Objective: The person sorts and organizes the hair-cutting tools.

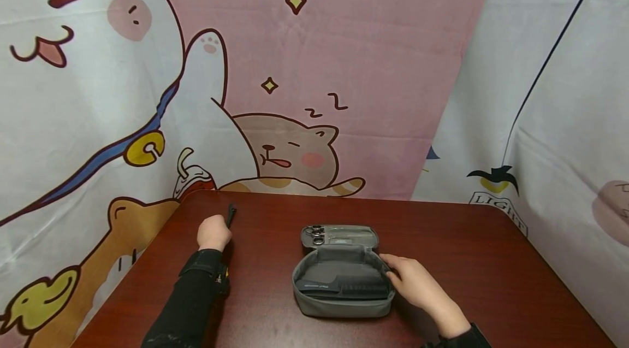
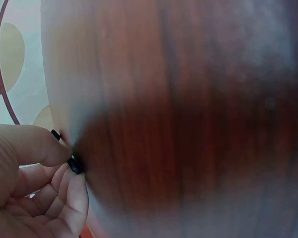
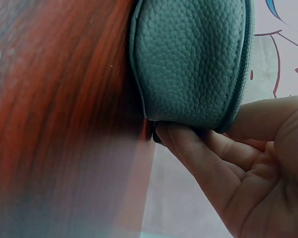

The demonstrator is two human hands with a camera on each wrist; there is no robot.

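Note:
A grey leather-textured zip case (image 1: 344, 310) lies unfolded on the brown table, its lid (image 1: 344, 235) laid back behind it. Inside the case, along the front wall, is a long dark object (image 1: 319, 287) with small pale lettering. What look like scissor finger rings (image 1: 318, 231) show in the lid, beside a clear pocket. My right hand (image 1: 417, 281) grips the right side wall of the case, thumb at the zipped rim and fingers outside. Left of the case, my left hand (image 1: 214, 233) pinches a slim black object (image 1: 231, 214) just above the table; its kind is unclear, mostly hidden by the fingers.
The brown wooden table (image 1: 491, 260) extends on both sides of the case. Its back edge meets a pink and white cartoon-printed cloth (image 1: 383, 64). More white cloth (image 1: 565, 107) hangs at the right.

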